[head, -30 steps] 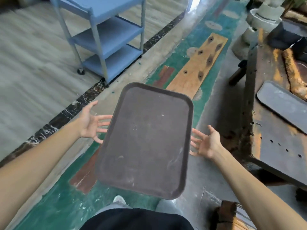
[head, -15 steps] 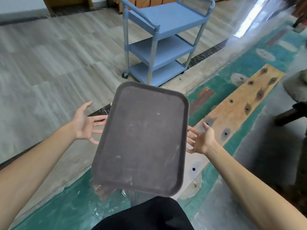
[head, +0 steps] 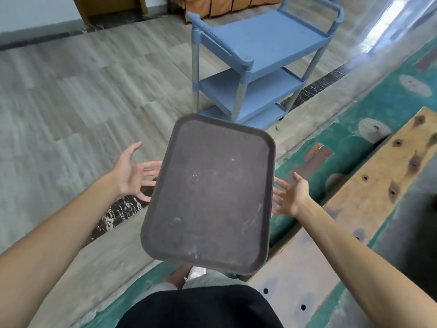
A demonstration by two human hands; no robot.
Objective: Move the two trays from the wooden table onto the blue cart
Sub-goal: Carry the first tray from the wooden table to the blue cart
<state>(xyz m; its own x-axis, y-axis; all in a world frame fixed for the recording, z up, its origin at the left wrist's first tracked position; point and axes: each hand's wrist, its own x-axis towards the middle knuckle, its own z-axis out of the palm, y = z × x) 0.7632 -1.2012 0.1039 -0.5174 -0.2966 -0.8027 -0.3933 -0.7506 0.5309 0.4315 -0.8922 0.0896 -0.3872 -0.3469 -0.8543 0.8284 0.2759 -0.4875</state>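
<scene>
A dark brown rectangular tray [head: 208, 192] is held level in front of me, above the floor. My left hand [head: 132, 174] supports its left long edge with the fingers underneath. My right hand [head: 293, 197] does the same at the right long edge. The blue cart [head: 264, 43] with three shelves stands ahead, a little right of centre, just beyond the tray's far end. Its top shelf is bare. The second tray and the wooden table are out of view.
A wooden plank with dark holes [head: 383, 166] lies on the green painted floor strip [head: 343, 143] to my right. A black marble border [head: 118, 209] runs diagonally under the tray. Pale wood-look flooring [head: 71, 102] spreads to the left. Brown furniture [head: 224, 3] stands behind the cart.
I have turned left and stepped towards the cart with the tray. The table and second tray have left the view, and the cart now sits larger and nearer the centre.
</scene>
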